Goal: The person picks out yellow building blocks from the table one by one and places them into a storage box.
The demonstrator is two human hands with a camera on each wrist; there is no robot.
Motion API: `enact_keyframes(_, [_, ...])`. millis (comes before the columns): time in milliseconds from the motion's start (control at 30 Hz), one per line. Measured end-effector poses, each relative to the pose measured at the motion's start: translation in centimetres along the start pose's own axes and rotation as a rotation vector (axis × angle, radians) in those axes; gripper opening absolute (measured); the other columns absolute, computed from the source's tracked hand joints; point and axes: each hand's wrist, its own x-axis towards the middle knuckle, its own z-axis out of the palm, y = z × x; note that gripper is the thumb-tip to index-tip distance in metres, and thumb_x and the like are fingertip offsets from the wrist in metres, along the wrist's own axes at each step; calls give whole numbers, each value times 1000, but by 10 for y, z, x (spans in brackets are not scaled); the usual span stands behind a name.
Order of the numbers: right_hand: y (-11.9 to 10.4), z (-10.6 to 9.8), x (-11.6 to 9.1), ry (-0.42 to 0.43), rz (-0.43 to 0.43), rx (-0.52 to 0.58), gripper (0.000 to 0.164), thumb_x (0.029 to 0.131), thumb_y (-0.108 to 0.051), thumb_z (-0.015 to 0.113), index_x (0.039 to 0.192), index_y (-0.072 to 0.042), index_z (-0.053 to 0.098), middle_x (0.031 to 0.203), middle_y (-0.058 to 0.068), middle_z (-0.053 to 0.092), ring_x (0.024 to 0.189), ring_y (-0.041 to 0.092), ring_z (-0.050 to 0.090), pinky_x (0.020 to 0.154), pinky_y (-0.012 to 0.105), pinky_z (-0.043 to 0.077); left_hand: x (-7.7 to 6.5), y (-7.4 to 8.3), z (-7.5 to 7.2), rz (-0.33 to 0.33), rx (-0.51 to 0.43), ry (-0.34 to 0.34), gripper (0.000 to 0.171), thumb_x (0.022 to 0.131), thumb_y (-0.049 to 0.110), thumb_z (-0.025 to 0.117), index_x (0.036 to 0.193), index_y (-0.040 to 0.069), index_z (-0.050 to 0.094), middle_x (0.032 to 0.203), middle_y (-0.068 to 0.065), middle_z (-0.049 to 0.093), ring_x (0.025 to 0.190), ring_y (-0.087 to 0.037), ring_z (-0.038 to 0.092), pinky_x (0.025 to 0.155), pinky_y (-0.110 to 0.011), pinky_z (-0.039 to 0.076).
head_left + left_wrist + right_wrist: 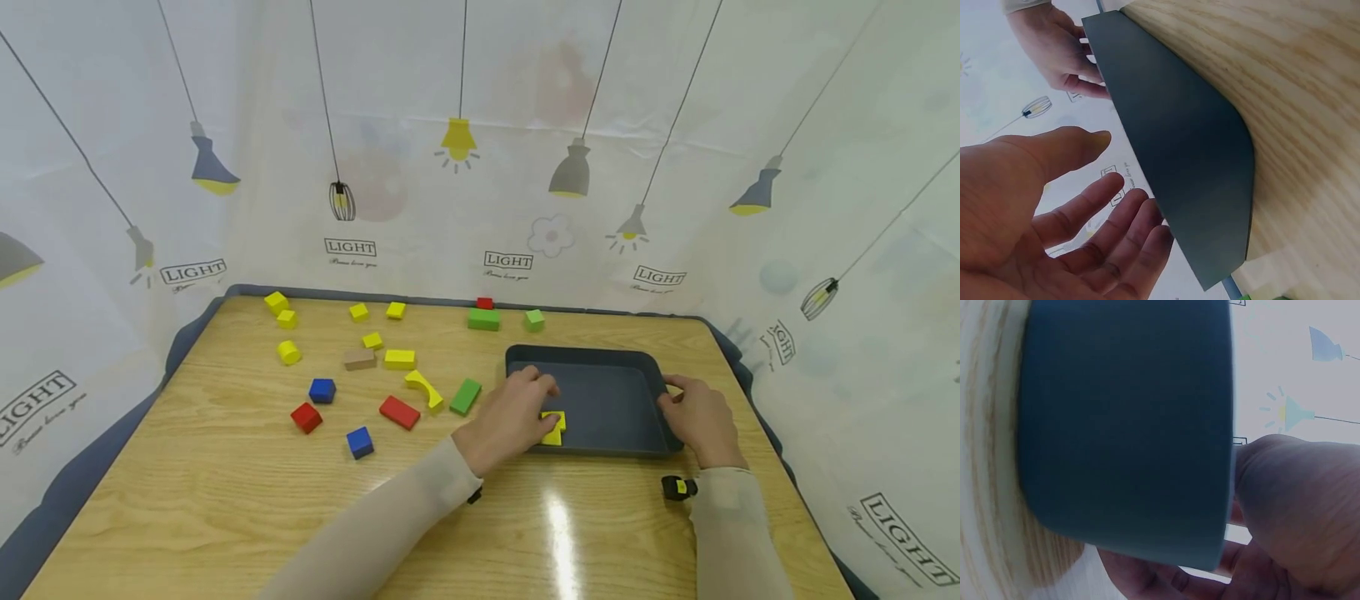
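Note:
A dark grey tray (600, 383) lies on the wooden table. My left hand (513, 417) reaches over its left rim, thumb and fingers apart in the left wrist view with nothing between them. Right by that thumb, yellow blocks (552, 433) lie in the tray's near left corner, partly covered by the hand. My right hand (701, 417) grips the tray's right side at the rim. In the right wrist view the tray's outer wall (1129, 437) hides part of the fingers.
Left of the tray lie several yellow blocks (400, 359), a yellow arch (425, 392), a green block (466, 397), red block (399, 412), blue cube (360, 442) and tan block (360, 359). Behind stand a green block (483, 319) and a light green cube (534, 321). A printed curtain (420, 275) encloses the table.

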Motion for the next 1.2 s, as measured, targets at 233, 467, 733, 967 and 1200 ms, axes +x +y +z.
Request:
enact_keyframes(233, [-1, 0, 0, 0, 7, -7, 46, 100, -20, 53, 142, -2, 53, 106, 25, 68, 56, 21, 57, 41, 34, 42, -5, -5, -9, -8, -4, 30, 34, 91, 31, 76, 121, 16, 67, 109, 3, 56, 89, -8, 50, 73, -15, 49])
enact_keyframes(467, [-2, 0, 0, 3, 18, -3, 47, 100, -20, 52, 143, -3, 53, 106, 24, 69, 55, 21, 56, 41, 34, 41, -11, -14, -16, -9, 2, 68, 34, 91, 32, 76, 121, 16, 68, 112, 0, 59, 93, -10, 51, 77, -20, 50])
enact_keyframes(733, [-2, -1, -1, -2, 25, -2, 47, 100, -20, 52, 144, -3, 52, 106, 24, 68, 54, 21, 56, 40, 34, 41, -21, -28, -23, -90, -15, 75, 37, 89, 35, 78, 121, 20, 66, 112, 1, 56, 92, -12, 49, 75, -22, 51])
enact_keyframes(967, [-3, -1, -1, -2, 25, -10, 47, 100, -20, 53, 143, -3, 52, 107, 24, 69, 56, 21, 57, 41, 34, 42, -30, -46, -27, -142, -15, 92, 41, 88, 36, 79, 122, 19, 66, 121, -1, 56, 104, -17, 53, 84, -31, 53])
enact_keyframes(1200, [-3, -1, -1, -1, 8, -17, 47, 100, -20, 53, 143, -2, 53, 107, 24, 69, 56, 20, 57, 40, 34, 42, -42, -65, -33, -217, -22, 89, 42, 88, 38, 78, 123, 19, 66, 121, 0, 54, 106, -19, 52, 89, -38, 51])
